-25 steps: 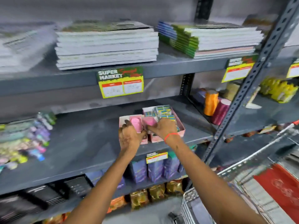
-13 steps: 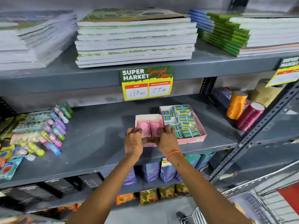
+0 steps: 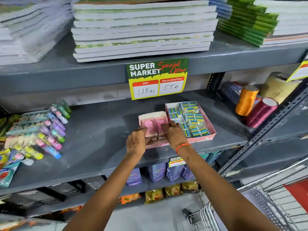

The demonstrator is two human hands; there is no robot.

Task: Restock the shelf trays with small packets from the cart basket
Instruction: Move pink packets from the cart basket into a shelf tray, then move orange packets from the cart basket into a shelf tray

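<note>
Two pink trays sit side by side on the grey middle shelf. The small left tray holds two rows of pink packets. The larger right tray is filled with several blue-and-yellow packets. My left hand presses against the left side of the pink packets at the tray's front. My right hand, with an orange band at the wrist, rests on their right side. Both hands touch the packets, fingers curled around them. The cart basket shows at the lower right.
Stacks of notebooks fill the upper shelf above a price tag. Colourful small bottles lie at the shelf's left. Orange and maroon thread spools stand right. A slanted metal upright divides the bays. Purple boxes sit below.
My view has swung left and closer, away from the cart. My hands have stayed on the pink packets in the small tray, sliding toward its front edge.
</note>
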